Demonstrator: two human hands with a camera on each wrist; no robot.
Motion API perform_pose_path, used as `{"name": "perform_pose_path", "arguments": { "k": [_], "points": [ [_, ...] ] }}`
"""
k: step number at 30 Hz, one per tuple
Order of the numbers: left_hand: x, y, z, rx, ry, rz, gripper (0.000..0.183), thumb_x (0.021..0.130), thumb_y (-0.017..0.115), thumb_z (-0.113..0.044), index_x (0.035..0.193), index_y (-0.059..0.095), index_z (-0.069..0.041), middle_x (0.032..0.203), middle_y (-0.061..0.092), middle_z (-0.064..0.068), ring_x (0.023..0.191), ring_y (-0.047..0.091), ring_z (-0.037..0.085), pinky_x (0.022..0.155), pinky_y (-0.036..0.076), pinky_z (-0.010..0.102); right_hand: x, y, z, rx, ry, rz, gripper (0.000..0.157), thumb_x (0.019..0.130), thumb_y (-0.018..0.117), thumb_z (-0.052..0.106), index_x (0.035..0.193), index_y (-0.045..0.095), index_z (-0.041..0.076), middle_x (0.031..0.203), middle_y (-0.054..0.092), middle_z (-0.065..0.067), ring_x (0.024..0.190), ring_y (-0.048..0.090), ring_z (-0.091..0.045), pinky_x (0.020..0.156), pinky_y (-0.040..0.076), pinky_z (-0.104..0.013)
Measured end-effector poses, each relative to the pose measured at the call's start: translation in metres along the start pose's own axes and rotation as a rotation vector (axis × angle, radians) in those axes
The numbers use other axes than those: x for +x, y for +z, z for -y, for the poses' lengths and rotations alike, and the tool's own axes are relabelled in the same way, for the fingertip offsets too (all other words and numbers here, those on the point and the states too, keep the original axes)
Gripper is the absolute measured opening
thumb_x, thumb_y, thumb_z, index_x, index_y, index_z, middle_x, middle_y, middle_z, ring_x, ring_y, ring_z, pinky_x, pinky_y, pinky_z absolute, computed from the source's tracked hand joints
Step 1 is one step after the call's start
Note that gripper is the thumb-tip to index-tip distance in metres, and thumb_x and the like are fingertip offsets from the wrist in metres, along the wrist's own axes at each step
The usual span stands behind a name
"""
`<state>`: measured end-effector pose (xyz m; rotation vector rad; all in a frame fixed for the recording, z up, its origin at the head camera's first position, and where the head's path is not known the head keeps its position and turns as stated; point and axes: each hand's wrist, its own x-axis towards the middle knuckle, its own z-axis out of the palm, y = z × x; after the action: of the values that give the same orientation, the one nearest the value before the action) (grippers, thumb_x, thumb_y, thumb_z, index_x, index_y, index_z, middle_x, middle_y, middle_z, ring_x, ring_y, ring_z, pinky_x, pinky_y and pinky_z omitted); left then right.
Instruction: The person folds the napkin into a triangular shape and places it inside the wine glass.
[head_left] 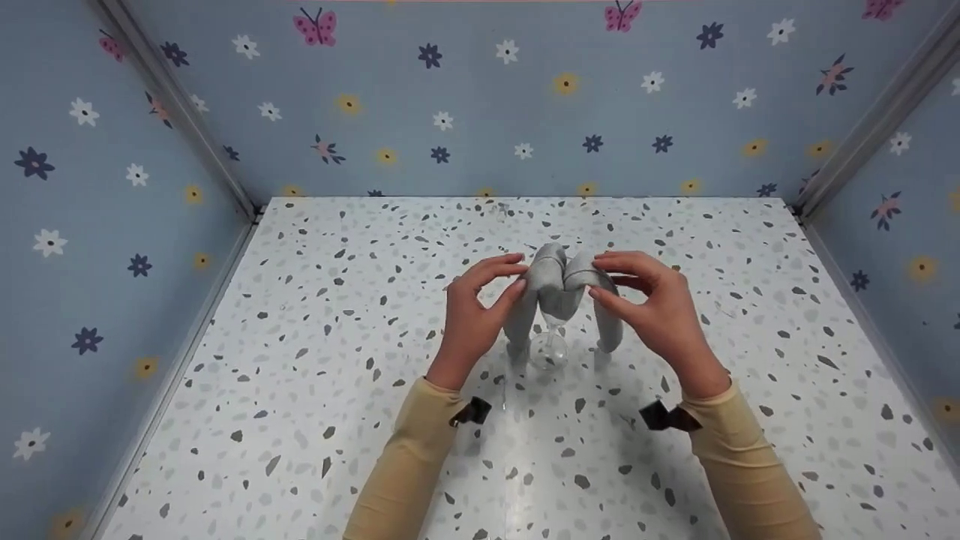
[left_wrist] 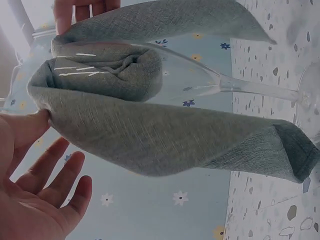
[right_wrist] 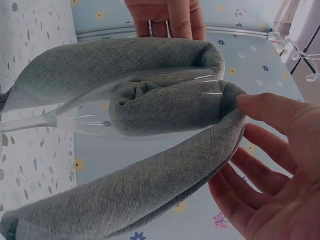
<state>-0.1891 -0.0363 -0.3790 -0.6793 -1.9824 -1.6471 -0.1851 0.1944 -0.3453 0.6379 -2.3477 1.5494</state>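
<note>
A grey cloth napkin (head_left: 547,274) is rolled and tucked into a clear stemmed glass (head_left: 551,351), which stands upright on the table. Its two ends drape over the rim and hang down on either side. In the left wrist view the rolled middle (left_wrist: 115,70) shows through the glass bowl. My left hand (head_left: 480,304) pinches the napkin's left fold near the rim, its thumb on the cloth and its other fingers spread loosely. On the right side my right hand (head_left: 656,311) pinches the other fold, thumb on top and fingers behind the hanging end (right_wrist: 150,190).
The glass stands on a white speckled tabletop (head_left: 337,390). Blue panels (head_left: 480,97) with flowers and butterflies rise at the back and both sides, joined by grey metal corner strips (head_left: 187,112). Black wrist mounts (head_left: 667,415) sit on the beige sleeves.
</note>
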Motion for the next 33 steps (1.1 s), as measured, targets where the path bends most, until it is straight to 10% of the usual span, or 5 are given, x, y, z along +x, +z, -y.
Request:
{"name": "perform_pose_path", "arguments": {
  "k": [33],
  "points": [
    [0.002, -0.003, 0.010, 0.015, 0.005, 0.031, 0.013, 0.084, 0.072, -0.002, 0.095, 0.068, 0.003, 0.114, 0.065, 0.019, 0.110, 0.059, 0.030, 0.099, 0.042, 0.036, 0.017, 0.019, -0.035, 0.296, 0.125, -0.023, 0.028, 0.083, 0.069, -0.007, 0.112, 0.067, -0.007, 0.116, 0.064, -0.017, 0.107, 0.061, -0.022, 0.090, 0.050, -0.034]
  ]
}}
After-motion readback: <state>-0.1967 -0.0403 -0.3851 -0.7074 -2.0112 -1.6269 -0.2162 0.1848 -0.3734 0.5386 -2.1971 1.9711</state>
